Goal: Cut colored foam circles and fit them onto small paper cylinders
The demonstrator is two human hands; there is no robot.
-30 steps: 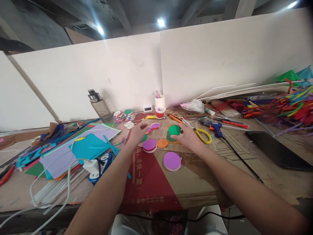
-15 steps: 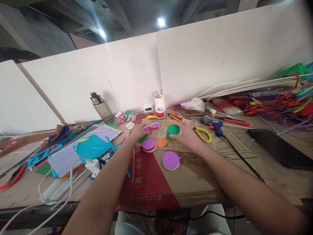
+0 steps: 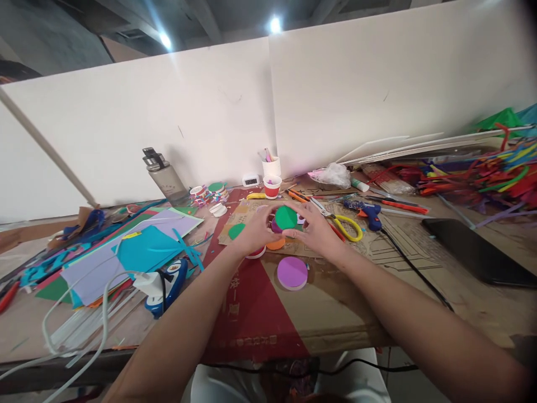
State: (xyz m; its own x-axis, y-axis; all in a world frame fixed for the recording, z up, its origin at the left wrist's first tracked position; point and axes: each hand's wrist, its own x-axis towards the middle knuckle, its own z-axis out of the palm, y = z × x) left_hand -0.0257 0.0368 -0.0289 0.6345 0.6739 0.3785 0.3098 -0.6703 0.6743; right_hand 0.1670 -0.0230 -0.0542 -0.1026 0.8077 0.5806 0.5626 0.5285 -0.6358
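Note:
My left hand (image 3: 259, 229) and my right hand (image 3: 315, 228) meet over the middle of the table. Between them is a green disc (image 3: 286, 217), with thumbs and fingers of both hands curled at its edges. A dark purple patch (image 3: 276, 225) shows by my left fingers, partly covered by the disc. Under my hands lies an orange disc (image 3: 276, 244), partly hidden. A red-sided round piece (image 3: 257, 253) peeks out below my left wrist. Nearer to me lies a purple disc (image 3: 292, 272) with a pale rim. Another green disc (image 3: 237, 230) is left of my left hand.
Yellow-handled scissors (image 3: 347, 226), a blue glue gun (image 3: 371, 215) and a black phone (image 3: 474, 249) lie right. A red-and-white cup (image 3: 272, 187) stands behind. Coloured sheets (image 3: 142, 252), a power strip (image 3: 170, 288) and a bottle (image 3: 165, 178) are left.
My left hand has moved right, away from the purple round pieces, to meet my right hand. The green piece has shifted slightly left and is now between both hands.

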